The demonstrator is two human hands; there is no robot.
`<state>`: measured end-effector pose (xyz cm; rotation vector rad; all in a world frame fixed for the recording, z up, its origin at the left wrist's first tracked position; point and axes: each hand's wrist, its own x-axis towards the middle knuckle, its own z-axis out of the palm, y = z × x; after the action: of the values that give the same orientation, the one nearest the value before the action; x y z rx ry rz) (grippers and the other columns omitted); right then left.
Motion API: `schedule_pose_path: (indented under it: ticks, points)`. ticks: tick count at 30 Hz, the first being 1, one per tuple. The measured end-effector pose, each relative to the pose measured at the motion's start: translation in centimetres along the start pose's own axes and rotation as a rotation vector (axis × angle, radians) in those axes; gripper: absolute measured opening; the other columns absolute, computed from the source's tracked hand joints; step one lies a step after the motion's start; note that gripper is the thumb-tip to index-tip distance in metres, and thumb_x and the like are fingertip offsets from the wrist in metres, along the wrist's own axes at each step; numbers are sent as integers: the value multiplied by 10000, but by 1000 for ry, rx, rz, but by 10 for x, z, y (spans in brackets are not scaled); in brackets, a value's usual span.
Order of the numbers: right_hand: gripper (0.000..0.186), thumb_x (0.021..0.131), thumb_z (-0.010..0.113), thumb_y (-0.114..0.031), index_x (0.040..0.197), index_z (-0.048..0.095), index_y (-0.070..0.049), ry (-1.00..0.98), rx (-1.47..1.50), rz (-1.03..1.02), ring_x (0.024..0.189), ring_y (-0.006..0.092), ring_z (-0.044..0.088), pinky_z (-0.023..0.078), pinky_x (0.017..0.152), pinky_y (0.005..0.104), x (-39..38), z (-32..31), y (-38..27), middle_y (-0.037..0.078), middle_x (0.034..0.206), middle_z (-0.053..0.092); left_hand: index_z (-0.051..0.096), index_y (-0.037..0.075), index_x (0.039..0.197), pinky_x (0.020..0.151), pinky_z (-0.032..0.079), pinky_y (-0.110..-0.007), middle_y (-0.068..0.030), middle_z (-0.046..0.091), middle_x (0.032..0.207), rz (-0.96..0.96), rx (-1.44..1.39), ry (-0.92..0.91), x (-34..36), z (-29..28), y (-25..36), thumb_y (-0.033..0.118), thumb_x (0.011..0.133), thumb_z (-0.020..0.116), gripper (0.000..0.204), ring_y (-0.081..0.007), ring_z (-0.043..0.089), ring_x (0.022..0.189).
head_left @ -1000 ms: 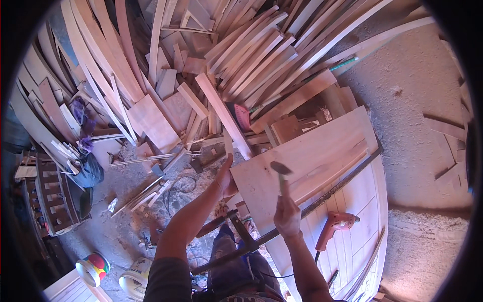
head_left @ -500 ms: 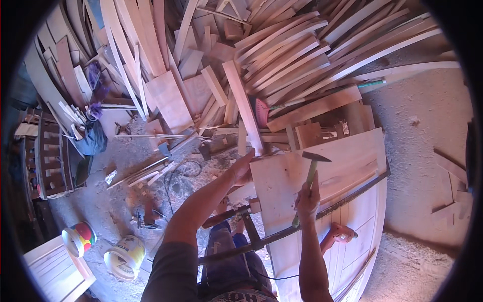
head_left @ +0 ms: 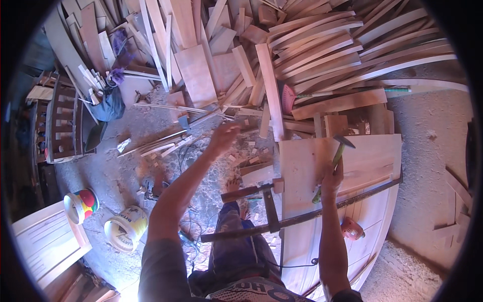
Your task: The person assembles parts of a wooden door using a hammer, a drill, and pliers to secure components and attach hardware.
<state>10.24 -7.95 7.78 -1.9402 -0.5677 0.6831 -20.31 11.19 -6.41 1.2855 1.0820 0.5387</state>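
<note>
My right hand [head_left: 332, 178] grips a green-handled hammer [head_left: 343, 146] above a pale wooden door [head_left: 305, 156]. My left hand [head_left: 224, 135] is off the door's edge, over the littered floor, its fingers blurred. A long bar clamp [head_left: 297, 219] lies across the door and past its left edge, its screw end [head_left: 239, 194] over my legs. A red power drill [head_left: 352, 228] rests on the door, partly behind my right forearm.
Piles of boards [head_left: 312, 50] fill the back. A dark slatted wooden frame [head_left: 63, 121], a multicoloured bucket [head_left: 75, 211], a white bucket [head_left: 115, 231] and another panel [head_left: 40, 236] stand at left. Cables and offcuts [head_left: 171, 146] litter the floor; more offcuts [head_left: 445, 229] lie right.
My left hand has left the door's upper corner and moved up and leftward. My right hand and the hammer have shifted right and up. The view has shifted.
</note>
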Motion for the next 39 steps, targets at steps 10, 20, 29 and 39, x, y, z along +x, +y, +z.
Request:
schedule_pose_path:
  ticks: [10,20,29,39]
  points:
    - [220,986,569,-195,1157,534,-60,108,252,54,351,65,387,326,296,253,-63,-46,14,-22,610,435,664,8,1142,632,462,-243,-22,659,907,-38,-146,585,-311,-93,-18,243,995,592,286,-75,571,747]
    - [427,939,622,-162,1314,495,-2,-147,-76,-73,455,133,503,401,414,310,-274,-123,56,51,661,541,650,39,1192,568,523,-239,-75,716,974,-224,-265,212,-529,64,-160,236,952,624,312,-123,659,665]
    - [350,928,644,-223,1229,558,-65,-944,-124,319,681,216,654,493,583,352,-411,-42,100,108,783,650,653,55,1208,936,495,-425,-186,691,1132,-151,242,-385,-553,132,-119,332,953,562,387,-344,653,1080]
    - [130,906,649,-108,828,579,-31,-663,-195,695,494,164,542,415,414,346,-377,153,304,70,672,598,634,72,1151,930,478,-486,-197,665,1129,-295,335,154,-587,73,-220,300,903,574,343,-404,615,1074]
